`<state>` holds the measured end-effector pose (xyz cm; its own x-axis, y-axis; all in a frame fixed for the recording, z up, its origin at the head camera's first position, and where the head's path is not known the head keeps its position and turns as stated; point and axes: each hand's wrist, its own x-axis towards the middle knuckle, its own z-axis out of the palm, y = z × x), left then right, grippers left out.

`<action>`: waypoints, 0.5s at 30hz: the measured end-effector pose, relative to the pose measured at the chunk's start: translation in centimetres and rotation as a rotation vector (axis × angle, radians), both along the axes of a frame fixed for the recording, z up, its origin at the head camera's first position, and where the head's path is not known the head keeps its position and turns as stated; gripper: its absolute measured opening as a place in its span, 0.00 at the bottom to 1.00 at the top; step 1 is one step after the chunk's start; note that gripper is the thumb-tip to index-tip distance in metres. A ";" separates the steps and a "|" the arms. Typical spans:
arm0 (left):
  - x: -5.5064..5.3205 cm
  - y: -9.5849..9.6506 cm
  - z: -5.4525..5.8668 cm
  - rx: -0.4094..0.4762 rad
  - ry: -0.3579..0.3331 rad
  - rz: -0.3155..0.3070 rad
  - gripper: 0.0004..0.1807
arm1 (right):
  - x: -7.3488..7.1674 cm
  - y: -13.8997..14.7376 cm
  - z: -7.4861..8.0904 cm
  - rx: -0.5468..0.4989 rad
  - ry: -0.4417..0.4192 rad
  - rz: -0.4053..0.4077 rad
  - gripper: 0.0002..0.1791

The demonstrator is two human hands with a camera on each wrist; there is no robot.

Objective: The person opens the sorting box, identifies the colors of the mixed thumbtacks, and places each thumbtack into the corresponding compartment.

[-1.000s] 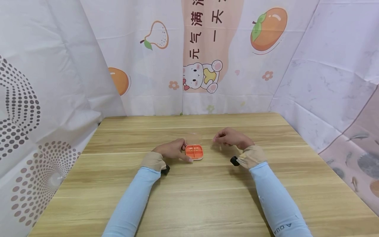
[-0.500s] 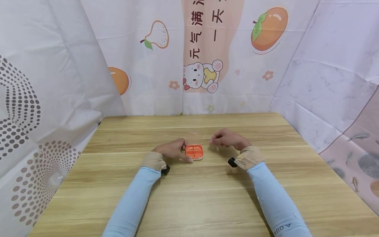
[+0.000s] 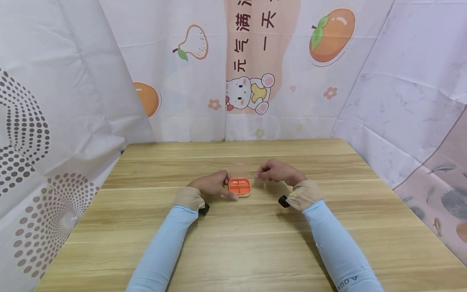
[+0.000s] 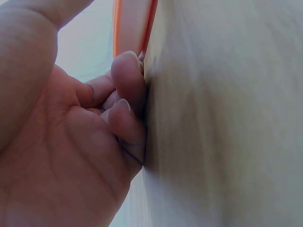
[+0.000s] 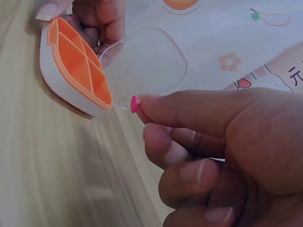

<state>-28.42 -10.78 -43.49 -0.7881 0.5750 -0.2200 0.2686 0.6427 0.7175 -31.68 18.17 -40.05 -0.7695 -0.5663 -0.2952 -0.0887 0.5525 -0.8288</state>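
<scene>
A small pill box (image 3: 239, 194), white outside with an orange divided insert, lies open at mid-table. In the right wrist view its clear lid (image 5: 151, 56) stands swung back. My left hand (image 3: 209, 184) grips the box from its left side, thumb at the near edge and fingers behind; in the left wrist view the curled fingers (image 4: 125, 127) lie against the tabletop. My right hand (image 3: 279, 171), just right of the box, pinches a tiny pink disc with a pale stem (image 5: 134, 104) between thumb and forefinger. Small light spots show in the far compartments in the head view.
The wood-grain table (image 3: 233, 251) reaches back to a printed curtain (image 3: 182, 93), with more cloth hanging at both sides. A black wrist camera (image 3: 283, 201) sits under the right wrist, another (image 3: 204, 209) under the left.
My right hand has moved left and slightly nearer, towards the pill box, still pinching the small disc. My left hand and the box have stayed in place.
</scene>
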 end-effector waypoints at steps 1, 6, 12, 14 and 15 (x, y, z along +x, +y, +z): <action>0.0 0.0 0.0 -0.001 -0.001 0.002 0.35 | 0.1 -0.1 0.0 -0.001 0.003 0.003 0.14; 0.0 0.0 0.0 0.000 -0.006 0.006 0.35 | 0.5 -0.6 0.3 0.009 0.019 0.014 0.12; -0.1 0.0 -0.2 0.011 -0.015 0.009 0.35 | 0.8 -1.4 0.4 0.031 0.024 0.019 0.12; -0.1 0.0 -0.2 0.016 -0.015 0.007 0.35 | 1.0 -1.6 0.5 0.034 0.022 0.018 0.12; -0.2 0.0 -0.2 0.016 -0.013 0.005 0.35 | 1.1 -1.7 0.5 0.037 0.024 0.019 0.12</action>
